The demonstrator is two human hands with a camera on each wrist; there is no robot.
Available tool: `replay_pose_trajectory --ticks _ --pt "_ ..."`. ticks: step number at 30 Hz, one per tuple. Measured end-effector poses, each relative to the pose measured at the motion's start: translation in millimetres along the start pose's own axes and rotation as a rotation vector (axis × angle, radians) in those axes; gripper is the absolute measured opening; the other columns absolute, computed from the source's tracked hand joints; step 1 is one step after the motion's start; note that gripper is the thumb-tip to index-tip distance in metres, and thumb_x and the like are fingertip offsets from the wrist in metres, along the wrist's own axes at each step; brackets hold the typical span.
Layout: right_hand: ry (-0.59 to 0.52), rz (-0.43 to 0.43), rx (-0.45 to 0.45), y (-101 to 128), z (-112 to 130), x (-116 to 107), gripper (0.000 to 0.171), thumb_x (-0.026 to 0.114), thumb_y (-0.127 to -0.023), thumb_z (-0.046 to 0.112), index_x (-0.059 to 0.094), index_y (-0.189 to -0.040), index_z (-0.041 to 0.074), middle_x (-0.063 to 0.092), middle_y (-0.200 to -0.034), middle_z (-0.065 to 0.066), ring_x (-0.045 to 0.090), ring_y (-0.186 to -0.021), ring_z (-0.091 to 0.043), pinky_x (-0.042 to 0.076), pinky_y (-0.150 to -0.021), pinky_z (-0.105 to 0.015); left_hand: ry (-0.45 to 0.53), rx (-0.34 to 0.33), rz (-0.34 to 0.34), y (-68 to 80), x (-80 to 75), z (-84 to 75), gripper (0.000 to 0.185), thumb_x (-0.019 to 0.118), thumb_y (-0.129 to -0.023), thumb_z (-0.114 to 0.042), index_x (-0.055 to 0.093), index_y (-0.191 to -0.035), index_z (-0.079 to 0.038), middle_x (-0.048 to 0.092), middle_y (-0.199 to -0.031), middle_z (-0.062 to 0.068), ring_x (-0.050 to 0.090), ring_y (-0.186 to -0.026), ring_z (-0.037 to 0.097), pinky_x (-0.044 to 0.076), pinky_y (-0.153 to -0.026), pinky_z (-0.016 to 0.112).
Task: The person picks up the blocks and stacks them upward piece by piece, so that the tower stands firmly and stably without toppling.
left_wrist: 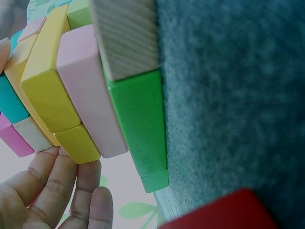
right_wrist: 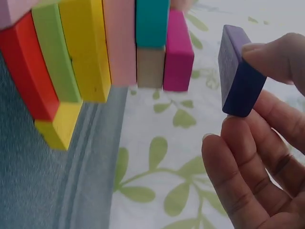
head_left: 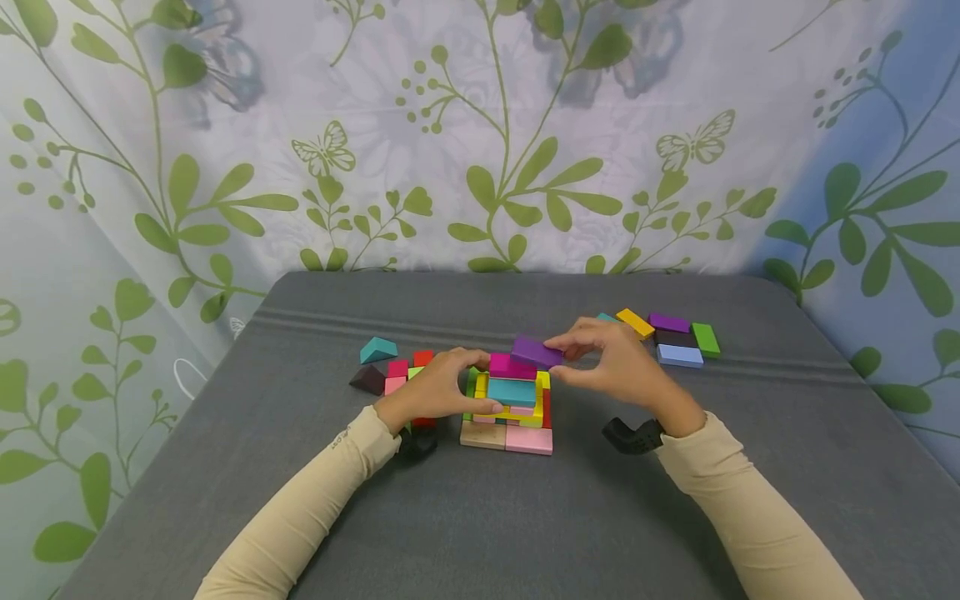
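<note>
A stepped stack of wooden blocks stands mid-table, with a teal block (head_left: pixel 512 392) facing front and a magenta block (head_left: pixel 512 366) on top. My left hand (head_left: pixel 438 387) spans the stack's left side, thumb at the front and fingers at the back. In the left wrist view those fingertips touch the ends of the upper layers, near a yellow block (left_wrist: pixel 78 143). My right hand (head_left: pixel 615 358) pinches a purple block (head_left: pixel 537 352) between thumb and fingers. The right wrist view shows this block (right_wrist: pixel 238 76) held apart from the magenta block (right_wrist: pixel 178 52), level with the stack's top.
Left of the stack lie loose blocks, among them a teal arch-cut block (head_left: pixel 378 349) and a dark triangular block (head_left: pixel 368 380), partly behind my left hand. At back right are several more, including a green block (head_left: pixel 705 340) and a light blue block (head_left: pixel 680 356). A patterned curtain (head_left: pixel 480 150) hangs behind the grey table.
</note>
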State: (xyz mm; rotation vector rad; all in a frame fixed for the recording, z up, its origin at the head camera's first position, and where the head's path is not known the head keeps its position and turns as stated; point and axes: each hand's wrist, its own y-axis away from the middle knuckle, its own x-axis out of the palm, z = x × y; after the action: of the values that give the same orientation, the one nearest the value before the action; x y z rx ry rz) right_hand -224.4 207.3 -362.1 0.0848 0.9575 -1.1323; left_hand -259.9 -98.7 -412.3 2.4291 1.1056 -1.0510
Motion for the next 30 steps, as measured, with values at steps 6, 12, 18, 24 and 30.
replay_pose_trajectory --ticks 6,12,18,24,30 --pt "0.103 0.056 -0.15 0.4 11.9 12.0 0.031 0.092 -0.084 0.006 0.084 -0.114 0.004 0.064 -0.086 0.009 0.063 -0.08 -0.012 0.055 -0.069 -0.03 -0.006 0.015 -0.006 0.1 -0.8 0.2 0.075 0.084 -0.091 -0.039 0.059 -0.148 0.003 0.066 -0.142 0.017 0.058 -0.132 0.036 0.046 -0.115 0.058" --pt "0.143 0.141 -0.206 1.0 16.8 21.1 0.03 0.091 -0.084 0.007 0.084 -0.114 0.003 0.062 -0.087 0.006 0.056 -0.077 -0.008 0.052 -0.064 -0.028 -0.004 0.024 -0.012 0.2 -0.1 0.6 0.075 0.084 -0.091 -0.037 0.059 -0.148 0.005 0.066 -0.142 0.018 0.058 -0.132 0.036 0.046 -0.114 0.059" --pt "0.167 0.165 -0.22 0.8 17.8 25.1 0.03 0.092 -0.084 0.007 0.084 -0.113 0.003 0.061 -0.088 0.004 0.056 -0.078 -0.009 0.054 -0.066 -0.028 -0.002 0.03 -0.017 -1.0 0.3 0.1 0.074 0.085 -0.09 -0.037 0.061 -0.146 0.004 0.067 -0.14 0.017 0.059 -0.131 0.035 0.046 -0.115 0.059" --pt "0.184 0.151 -0.206 1.6 16.6 25.0 0.029 0.091 -0.086 0.006 0.084 -0.113 0.002 0.067 -0.098 -0.007 0.062 -0.085 -0.017 0.061 -0.074 -0.038 -0.002 0.023 -0.013 -0.5 -0.3 -1.5 0.076 0.084 -0.091 -0.039 0.059 -0.148 0.004 0.066 -0.141 0.017 0.059 -0.131 0.035 0.046 -0.115 0.059" --pt "0.164 0.153 -0.166 0.7 13.8 25.1 0.03 0.091 -0.088 0.01 0.082 -0.116 0.003 0.066 -0.102 -0.009 0.059 -0.081 -0.012 0.059 -0.072 -0.035 0.0 0.019 -0.009 -0.5 -0.4 0.0 0.077 0.084 -0.092 -0.039 0.058 -0.149 0.005 0.065 -0.142 0.017 0.058 -0.132 0.035 0.046 -0.115 0.059"
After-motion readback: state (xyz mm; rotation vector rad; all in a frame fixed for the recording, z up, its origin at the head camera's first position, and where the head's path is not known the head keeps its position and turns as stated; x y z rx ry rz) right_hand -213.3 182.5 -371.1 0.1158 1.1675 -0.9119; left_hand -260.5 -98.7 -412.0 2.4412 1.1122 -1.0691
